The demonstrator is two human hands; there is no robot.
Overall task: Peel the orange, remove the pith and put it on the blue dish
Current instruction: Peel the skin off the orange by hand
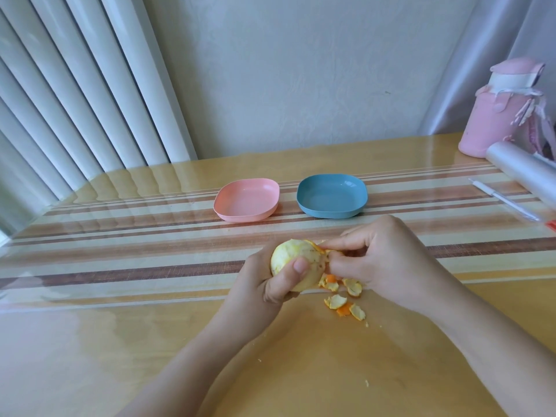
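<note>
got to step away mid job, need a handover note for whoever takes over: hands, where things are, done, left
Left hand grips the orange above the table.
Right hand pinches a peel strip at the orange's top.
Peel scraps lie on the table under the hands; blue dish empty, farther back, right of the pink dish.
Done: most visible peel off.
Left: remaining peel, pith, then orange onto the blue dish.
</note>
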